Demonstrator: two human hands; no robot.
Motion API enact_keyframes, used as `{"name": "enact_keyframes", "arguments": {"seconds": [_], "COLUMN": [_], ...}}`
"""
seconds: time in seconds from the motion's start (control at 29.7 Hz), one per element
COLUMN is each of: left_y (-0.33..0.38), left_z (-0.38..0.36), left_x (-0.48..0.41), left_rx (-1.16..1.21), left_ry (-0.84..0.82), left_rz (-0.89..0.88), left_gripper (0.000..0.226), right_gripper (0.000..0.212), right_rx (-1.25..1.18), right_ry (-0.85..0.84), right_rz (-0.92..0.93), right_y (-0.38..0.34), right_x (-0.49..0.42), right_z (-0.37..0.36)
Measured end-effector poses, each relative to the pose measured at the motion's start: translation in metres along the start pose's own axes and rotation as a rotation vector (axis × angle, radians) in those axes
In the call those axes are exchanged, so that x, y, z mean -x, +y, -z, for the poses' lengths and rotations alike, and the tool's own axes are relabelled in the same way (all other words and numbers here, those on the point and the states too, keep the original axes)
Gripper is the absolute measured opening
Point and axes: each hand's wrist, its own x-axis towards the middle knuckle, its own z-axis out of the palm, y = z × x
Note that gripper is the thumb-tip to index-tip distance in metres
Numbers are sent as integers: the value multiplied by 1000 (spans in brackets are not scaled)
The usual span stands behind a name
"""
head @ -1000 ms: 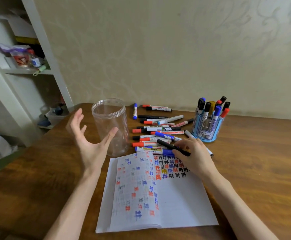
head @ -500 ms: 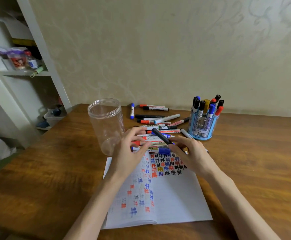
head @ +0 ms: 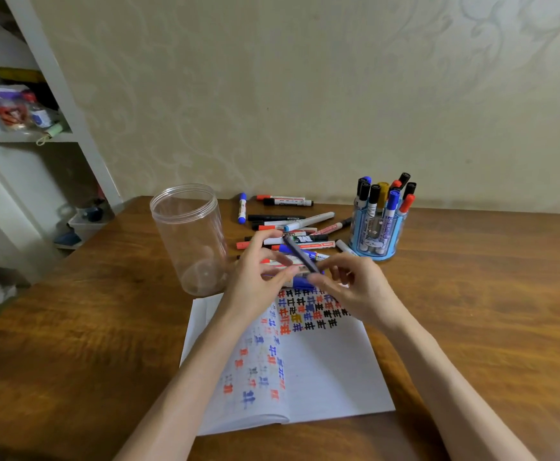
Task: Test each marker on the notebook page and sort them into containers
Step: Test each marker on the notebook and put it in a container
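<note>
Right hand (head: 358, 291) pinches the tilted dark marker (head: 300, 256); left hand (head: 255, 284) meets it, grip unclear.

Dark marker (head: 300, 257) tilted, lower end pinched by right hand (head: 358, 291), upper end at fingertips of left hand (head: 255, 281), loose markers (head: 292, 224) behind fingers, open notebook (head: 322, 367) below them, empty clear jar (head: 188, 241) leftward, blue marker holder (head: 377, 234) rightward
</note>
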Motion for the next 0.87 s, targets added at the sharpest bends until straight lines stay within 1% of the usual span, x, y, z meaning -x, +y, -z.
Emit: {"name": "enact_keyframes", "arguments": {"seconds": [0.07, 0.13, 0.17, 0.3, 0.34, 0.44, 0.5, 0.57, 0.61, 0.67, 0.74, 0.87], "left_y": [1, -1, -1, -3, -4, -14, -21, -24, -24, -24, -24, -21], "left_z": [-3, -9, -13, -20, -21, -18, -9, -2, -1, -3, -8, -11], "left_x": [3, 6, 8, 11, 12, 15, 16, 17, 17, 16, 15, 12], "left_rx": [-21, -88, -134, -193, -212, -218, -178, -143, -140, -174, -241, -358], "left_ry": [-123, -253, -282, -229, -223, -267, -296, -307, -309, -320, -318, -327], "left_rz": [53, 42, 16, -66, -67, -50, -19, 11, 14, -3, -30, -38], "left_gripper": [56, 54, 50, 19, 16, 18, 21, 17, 18, 21, 20, 18], "right_gripper": [24, 22, 21, 26, 26, 21, 20, 26, 28, 27, 22, 15], "right_rx": [-228, -332, -348, -431, -433, -461, -526, -548, -542, -552, -547, -468], "right_ry": [59, 59, 48, 18, 12, 14, 108, 206, 225, 240, 251, 256], "right_rz": [-35, -71, -91, -122, -118, -116, -158, -197, -213, -246, -288, -361], "right_y": [0, -5, -6, -5, -5, -3, 2, 11, 13, 12, 9, 11], "right_x": [1, 5, 5, 5, 5, 6, 6, 5, 5, 4, 2, 4], "right_z": [3, 6, 6, 0, -2, 1, 15, 31, 33, 29, 23, 22]}}
